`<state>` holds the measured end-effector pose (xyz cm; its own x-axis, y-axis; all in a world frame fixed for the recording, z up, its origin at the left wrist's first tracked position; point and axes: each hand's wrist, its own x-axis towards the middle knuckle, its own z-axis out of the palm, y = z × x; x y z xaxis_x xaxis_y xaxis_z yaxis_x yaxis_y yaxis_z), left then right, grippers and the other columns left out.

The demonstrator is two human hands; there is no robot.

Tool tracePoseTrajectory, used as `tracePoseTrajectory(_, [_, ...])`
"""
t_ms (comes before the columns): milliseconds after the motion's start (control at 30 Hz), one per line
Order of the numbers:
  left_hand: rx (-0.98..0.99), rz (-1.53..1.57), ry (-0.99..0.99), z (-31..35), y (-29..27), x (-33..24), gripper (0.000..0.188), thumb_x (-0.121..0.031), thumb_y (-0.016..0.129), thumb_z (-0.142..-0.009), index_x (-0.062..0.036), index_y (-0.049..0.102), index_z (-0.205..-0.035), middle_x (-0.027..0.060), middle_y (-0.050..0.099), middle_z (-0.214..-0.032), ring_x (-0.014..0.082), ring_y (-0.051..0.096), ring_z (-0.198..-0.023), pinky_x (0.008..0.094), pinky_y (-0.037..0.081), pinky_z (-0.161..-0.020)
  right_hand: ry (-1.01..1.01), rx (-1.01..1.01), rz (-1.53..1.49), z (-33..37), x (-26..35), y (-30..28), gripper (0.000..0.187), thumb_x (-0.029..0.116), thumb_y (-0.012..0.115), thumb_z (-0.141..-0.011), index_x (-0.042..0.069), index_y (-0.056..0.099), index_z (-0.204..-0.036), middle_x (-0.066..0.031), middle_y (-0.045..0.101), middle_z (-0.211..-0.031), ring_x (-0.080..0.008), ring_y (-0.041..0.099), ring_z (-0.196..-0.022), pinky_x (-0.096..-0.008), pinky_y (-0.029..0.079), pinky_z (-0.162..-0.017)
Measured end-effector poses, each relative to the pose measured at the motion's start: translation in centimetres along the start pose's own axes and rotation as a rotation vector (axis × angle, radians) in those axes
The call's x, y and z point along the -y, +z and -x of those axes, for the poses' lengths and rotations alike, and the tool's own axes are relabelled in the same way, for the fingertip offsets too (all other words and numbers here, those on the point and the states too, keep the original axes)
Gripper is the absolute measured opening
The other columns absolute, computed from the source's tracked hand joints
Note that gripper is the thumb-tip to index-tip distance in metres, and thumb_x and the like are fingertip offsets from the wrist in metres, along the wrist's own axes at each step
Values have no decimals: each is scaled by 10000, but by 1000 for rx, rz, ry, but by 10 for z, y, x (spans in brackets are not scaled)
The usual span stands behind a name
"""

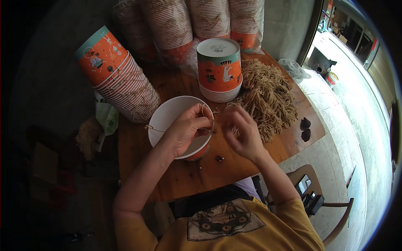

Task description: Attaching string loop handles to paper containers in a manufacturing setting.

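A white-lined paper bucket [165, 113] stands mouth-up on the table in front of me. My left hand [190, 127] is over its right rim, thumb and fingers pinching a thin tan cord [157, 130]. This cord runs across the bucket's mouth to the left rim, where a knotted end shows. A loop of it rises by my fingertips. Just right of the bucket is my right hand [243, 131], its fingers curled and smeared by motion, so I cannot make out whether it holds anything. Behind it lies a heap of tan cords [270, 98].
A leaning stack of orange printed buckets [119, 79] is at the left. Upside-down buckets [220, 71] stand behind the open one. Bagged stacks [167, 25] line the back. Two dark pieces [306, 129] lie at the wooden table's [176, 182] right edge, near a chair [307, 175].
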<state>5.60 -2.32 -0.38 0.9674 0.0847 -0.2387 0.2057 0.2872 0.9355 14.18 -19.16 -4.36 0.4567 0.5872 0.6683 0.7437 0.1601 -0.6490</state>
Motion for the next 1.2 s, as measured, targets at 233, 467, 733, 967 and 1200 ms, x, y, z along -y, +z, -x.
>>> tracePoseTrajectory(233, [-63, -144, 98, -2, 9, -2, 308, 0, 572, -844, -80, 420, -1100, 13, 518, -1001, 101, 539, -879, 275, 467, -775, -284, 229, 256, -50, -2, -7, 350, -7, 630, -753, 119, 609, -1079, -54, 561, -1174, -275, 540, -1052, -379, 474, -889])
tracePoseTrajectory(467, [-126, -140, 49, 0, 11, -5, 449, 18, 595, -811, -88, 341, -1165, 40, 533, -1010, 114, 551, -864, 280, 474, -755, -281, 315, 236, -51, -11, -19, 189, 9, 633, -757, 60, 607, -937, -69, 559, -1161, -272, 534, -1062, -369, 475, -885])
tracePoseTrajectory(733, [28, -153, -80, -9, 7, -13, 422, 47, 551, -770, -58, 369, -1136, 56, 536, -919, 122, 551, -806, 271, 487, -709, -87, 219, -74, -35, -27, -9, 114, 5, 471, -762, -6, 520, -864, -148, 455, -1166, -281, 486, -1081, -350, 395, -948])
tracePoseTrajectory(967, [49, -71, -227, -10, -3, -19, 377, 41, 542, -753, -58, 431, -1099, 61, 533, -907, 127, 551, -792, 287, 491, -724, -54, 189, -214, -35, -27, -1, 67, 14, 493, -768, 1, 519, -829, -144, 438, -1178, -268, 473, -1097, -354, 385, -955])
tracePoseTrajectory(1200, [120, -80, -212, 0, -5, -19, 393, 37, 576, -769, -62, 420, -1116, 56, 533, -974, 139, 570, -833, 303, 500, -757, -95, 123, -198, -24, -14, 6, 70, 9, 587, -774, 21, 547, -831, -147, 428, -1189, -238, 494, -1096, -328, 470, -873])
